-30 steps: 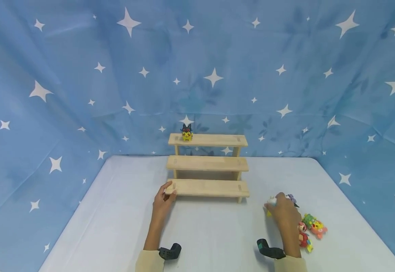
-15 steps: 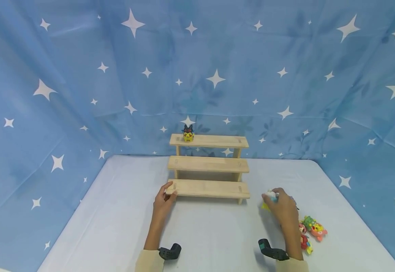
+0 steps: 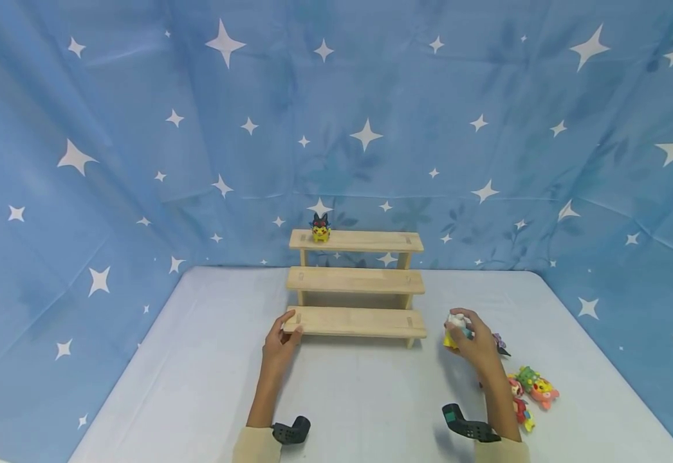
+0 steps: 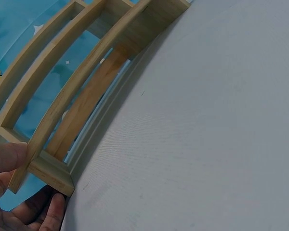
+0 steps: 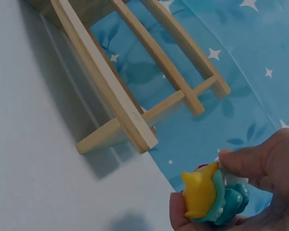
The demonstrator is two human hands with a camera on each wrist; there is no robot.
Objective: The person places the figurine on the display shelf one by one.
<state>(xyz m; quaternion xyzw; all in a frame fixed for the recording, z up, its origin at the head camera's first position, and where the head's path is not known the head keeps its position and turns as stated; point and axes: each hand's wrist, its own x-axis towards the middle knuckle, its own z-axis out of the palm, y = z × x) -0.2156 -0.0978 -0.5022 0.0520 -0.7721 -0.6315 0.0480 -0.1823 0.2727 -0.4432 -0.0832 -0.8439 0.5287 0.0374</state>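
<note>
A three-step wooden display stand is on the white table. My left hand grips the left end of its lowest step; in the left wrist view the thumb lies on the board and the other fingers are under and beside it. To the right of the stand, my right hand pinches a small toy figurine between thumb and fingers. It is yellow and teal with a white part, and the palm hides some of it. On the top step's left end stands a yellow figurine with dark ears.
Several colourful figurines lie on the table by the right forearm, some partly hidden by it. A purple and black figurine lies just behind the right hand. A blue star-patterned cloth surrounds the table.
My right hand has lifted the yellow and teal figurine from the group of toys and moved slightly left and away from me. The left hand keeps its grip on the stand.
</note>
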